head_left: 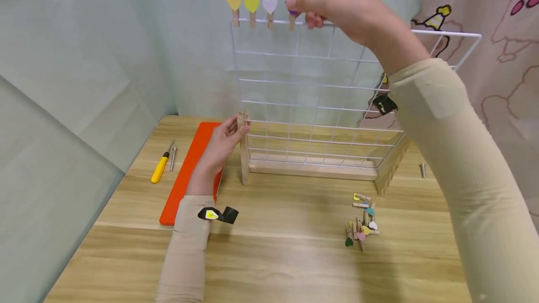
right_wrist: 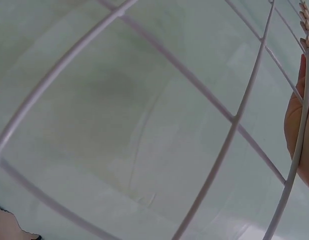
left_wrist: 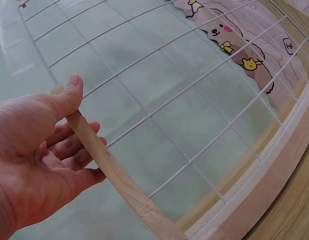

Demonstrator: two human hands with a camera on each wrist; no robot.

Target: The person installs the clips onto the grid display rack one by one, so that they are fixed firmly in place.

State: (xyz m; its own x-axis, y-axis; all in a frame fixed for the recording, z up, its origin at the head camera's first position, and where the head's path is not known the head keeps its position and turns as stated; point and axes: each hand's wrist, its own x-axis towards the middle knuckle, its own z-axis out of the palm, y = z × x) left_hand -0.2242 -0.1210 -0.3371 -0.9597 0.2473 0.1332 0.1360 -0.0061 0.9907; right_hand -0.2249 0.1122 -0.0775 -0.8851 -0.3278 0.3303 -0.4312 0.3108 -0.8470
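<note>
The purple-topped clothespin (head_left: 292, 21) is being pinched between the thumb and fingers of the right hand (head_left: 337, 1), at the top rod (head_left: 446, 34) of the white wire grid panel (head_left: 311, 84). It is probably being held by its decorated end because squeezing there is what parts the far end for the rod (whether it is actually being squeezed apart cannot be told, as the fingertips are covering that end). The left wooden post (head_left: 244, 162) is being gripped near its top by the left hand (head_left: 221, 141), and the light panel is presumably being steadied that way against pressure from above. A loose clothespin pile (head_left: 365, 228) is lying on the tabletop (head_left: 286, 256) on the right, seemingly for easy reach.

The purple-topped clothespin is standing with its long axis near vertical, crossing the rod, its bare wooden end pointing down. The same upright line is being followed by the golden heart clothespin (head_left: 235, 13), the lime heart clothespin (head_left: 252, 12) and the pale lilac heart clothespin (head_left: 270, 12), whose hearts are pointing upward.
</note>
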